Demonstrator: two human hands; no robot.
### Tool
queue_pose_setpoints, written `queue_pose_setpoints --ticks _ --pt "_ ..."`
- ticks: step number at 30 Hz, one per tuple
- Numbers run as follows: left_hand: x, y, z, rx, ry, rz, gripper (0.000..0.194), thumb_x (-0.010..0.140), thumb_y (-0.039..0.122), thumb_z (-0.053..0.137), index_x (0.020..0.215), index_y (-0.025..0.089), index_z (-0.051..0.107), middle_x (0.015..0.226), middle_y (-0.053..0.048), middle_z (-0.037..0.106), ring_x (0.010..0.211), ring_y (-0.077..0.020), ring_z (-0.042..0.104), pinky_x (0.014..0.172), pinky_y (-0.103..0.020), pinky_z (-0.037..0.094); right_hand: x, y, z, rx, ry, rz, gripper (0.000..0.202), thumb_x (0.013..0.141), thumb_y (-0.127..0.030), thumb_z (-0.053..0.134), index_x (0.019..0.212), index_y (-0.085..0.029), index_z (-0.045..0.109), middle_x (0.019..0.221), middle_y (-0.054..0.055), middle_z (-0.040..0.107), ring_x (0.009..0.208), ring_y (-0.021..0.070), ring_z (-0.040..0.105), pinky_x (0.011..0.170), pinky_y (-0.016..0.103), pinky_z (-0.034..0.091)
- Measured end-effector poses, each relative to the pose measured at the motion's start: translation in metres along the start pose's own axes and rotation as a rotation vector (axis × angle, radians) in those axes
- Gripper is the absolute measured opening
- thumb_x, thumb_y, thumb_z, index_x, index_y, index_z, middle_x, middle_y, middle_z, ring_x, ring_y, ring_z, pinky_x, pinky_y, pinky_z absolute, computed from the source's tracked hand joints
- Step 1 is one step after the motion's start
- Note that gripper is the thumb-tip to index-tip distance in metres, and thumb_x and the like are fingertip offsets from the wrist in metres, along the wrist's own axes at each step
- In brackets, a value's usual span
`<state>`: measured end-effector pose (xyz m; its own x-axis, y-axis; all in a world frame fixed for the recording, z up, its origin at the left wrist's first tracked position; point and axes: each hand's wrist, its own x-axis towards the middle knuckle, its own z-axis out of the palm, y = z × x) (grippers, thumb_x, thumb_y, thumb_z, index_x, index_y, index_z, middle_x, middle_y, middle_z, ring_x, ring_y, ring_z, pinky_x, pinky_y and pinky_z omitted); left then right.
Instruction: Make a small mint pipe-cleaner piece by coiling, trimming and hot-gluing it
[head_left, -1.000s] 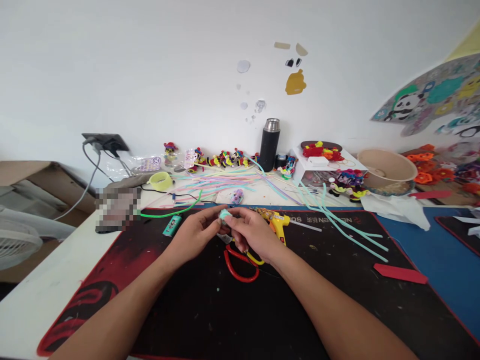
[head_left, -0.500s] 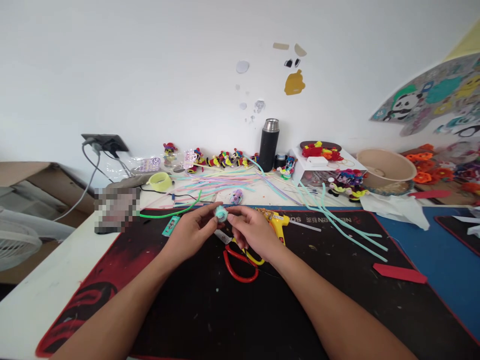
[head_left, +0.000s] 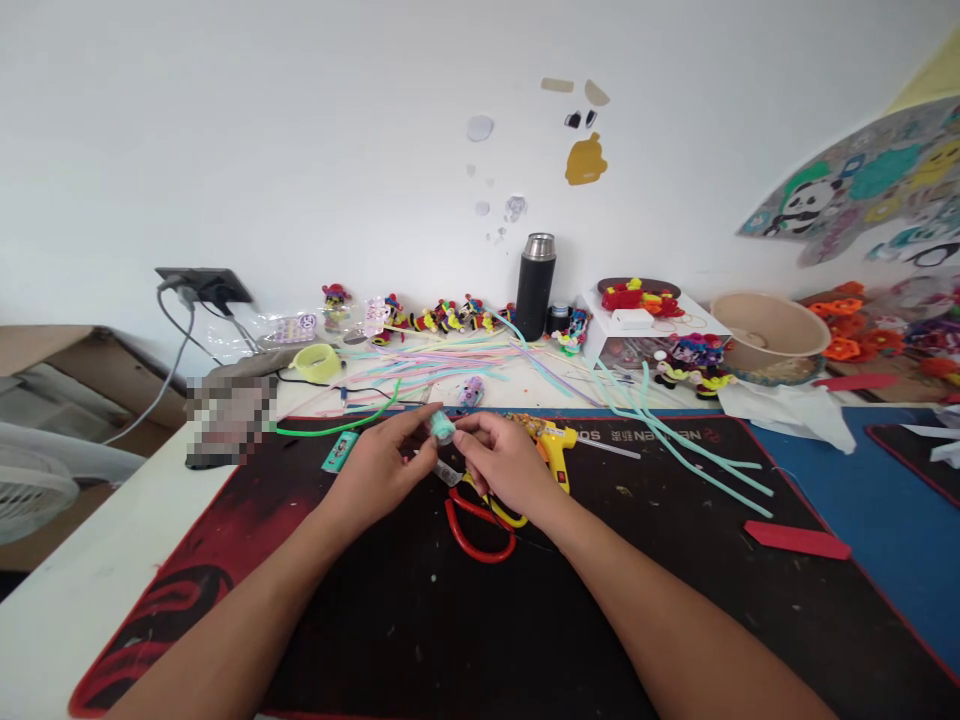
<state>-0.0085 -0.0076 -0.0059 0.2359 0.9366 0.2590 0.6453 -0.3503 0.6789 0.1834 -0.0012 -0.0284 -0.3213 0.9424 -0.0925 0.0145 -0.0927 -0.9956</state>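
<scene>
Between my two hands, above the black mat, is a small mint-green fuzzy piece. The thumb and fingers of my left hand pinch it from the left. My right hand has its fingertips closed on its right side. Scissors with red and yellow handles lie on the mat just below my right hand, their blades partly covered. A yellow glue gun lies right behind that hand. Left of my left hand is a teal packet.
Pastel fuzzy stems spread across the back, with a black bottle and small figures by the wall. Mint stems and a red strip lie right. A beige bowl stands beyond; a fan is left.
The mint-green piece has turned between my fingers and shows more of its side. My left fingers have shifted slightly around it. The camera view has moved a little.
</scene>
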Motion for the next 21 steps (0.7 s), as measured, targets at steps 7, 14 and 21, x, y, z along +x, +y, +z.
queue_pose_setpoints --ticks 7,14,21 --pt "-0.0013 -0.0043 0.0026 0.075 0.045 0.106 0.051 0.092 0.028 0.056 0.139 0.014 0.068 0.100 -0.009 0.080 0.085 -0.0224 0.074 0.080 -0.033 0.059 -0.0015 -0.0028 0.0006 -0.063 0.036 0.018 0.004 0.101 -0.022 0.064 0.098 -0.019 0.065 0.054 -0.008 0.057 0.035 0.0083 0.048 0.038 0.020 0.038" --pt "-0.0021 -0.0018 0.0043 0.097 0.015 0.075 0.051 0.092 0.030 0.056 0.140 0.014 0.068 0.103 -0.010 0.080 0.087 -0.0231 0.075 0.082 -0.032 0.059 -0.0012 -0.0027 0.0008 -0.078 0.052 0.008 0.008 0.100 -0.022 0.063 0.092 -0.021 0.065 0.055 -0.007 0.057 0.035 0.0090 0.049 0.038 0.021 0.037" --pt "-0.0023 -0.0025 0.0076 0.097 0.018 0.063 0.052 0.092 0.030 0.055 0.140 0.014 0.068 0.105 -0.011 0.080 0.085 -0.0228 0.073 0.078 -0.032 0.059 -0.0019 -0.0014 -0.0001 -0.184 0.083 -0.032 0.010 0.097 -0.021 0.062 0.087 -0.022 0.063 0.055 -0.007 0.057 0.037 0.0103 0.050 0.040 0.023 0.035"
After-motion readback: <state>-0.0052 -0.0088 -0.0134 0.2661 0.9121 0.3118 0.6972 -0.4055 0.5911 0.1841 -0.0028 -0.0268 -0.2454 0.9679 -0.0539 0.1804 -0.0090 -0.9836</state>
